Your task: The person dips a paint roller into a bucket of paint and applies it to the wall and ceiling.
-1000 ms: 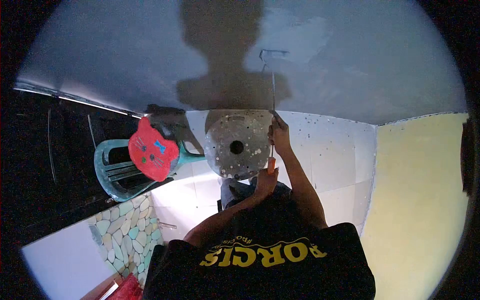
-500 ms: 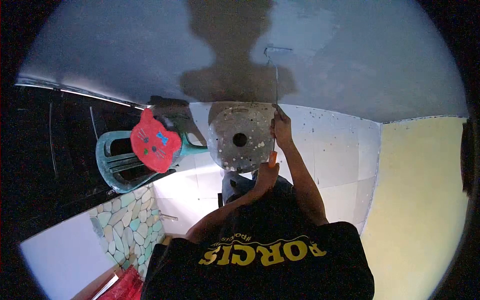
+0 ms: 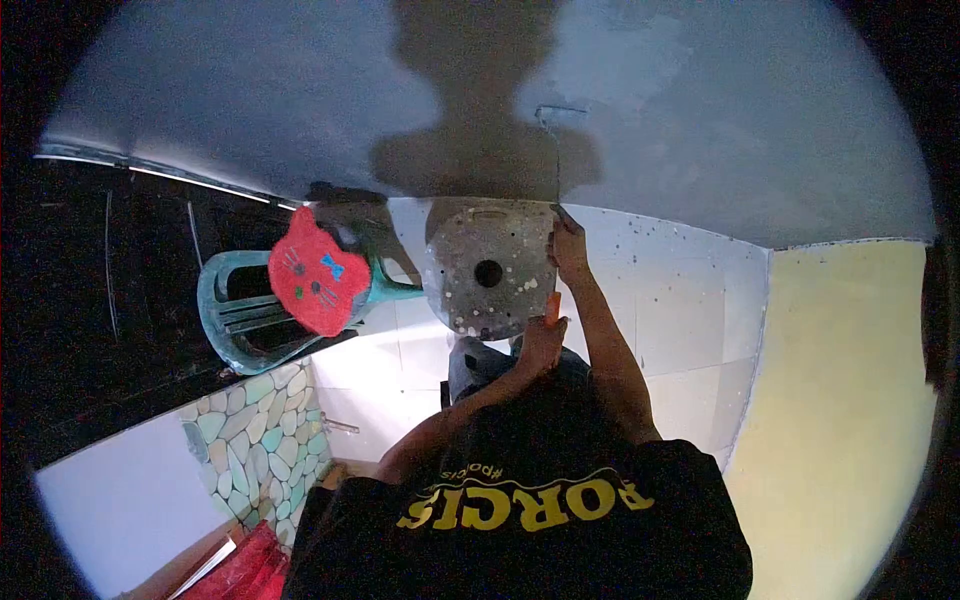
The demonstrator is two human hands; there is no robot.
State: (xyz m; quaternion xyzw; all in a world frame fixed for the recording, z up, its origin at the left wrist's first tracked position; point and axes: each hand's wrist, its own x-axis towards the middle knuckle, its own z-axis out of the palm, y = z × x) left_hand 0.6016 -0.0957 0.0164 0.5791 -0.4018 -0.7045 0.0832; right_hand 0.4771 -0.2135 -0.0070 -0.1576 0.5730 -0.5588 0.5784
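Note:
A long-handled paint roller (image 3: pixel 562 110) lies against the grey-painted wall (image 3: pixel 720 120), its thin rod running down toward me. My left hand (image 3: pixel 543 343) is closed round the lower end, at the orange handle (image 3: pixel 552 308). Farther up, my right hand (image 3: pixel 567 245) grips the rod near the foot of the wall. Just left of the rod sits a round, paint-spotted stool (image 3: pixel 460 290) with a hole in its top. My head and shoulders cast a dark shadow on the wall beside the roller.
On the left stands a green plastic chair (image 3: pixel 222 330) with a red cat-faced mat (image 3: pixel 318 270) over it. Paint-spotted pale tiles (image 3: pixel 690 300) cover the floor. A yellow wall (image 3: pixel 840 400) is on the right; a pebble-patterned panel (image 3: pixel 255 430) and red cloth (image 3: pixel 250 570) lie lower left.
The roller head has come slightly down the wall. Both hands keep their grips, and the whole view has shifted a little.

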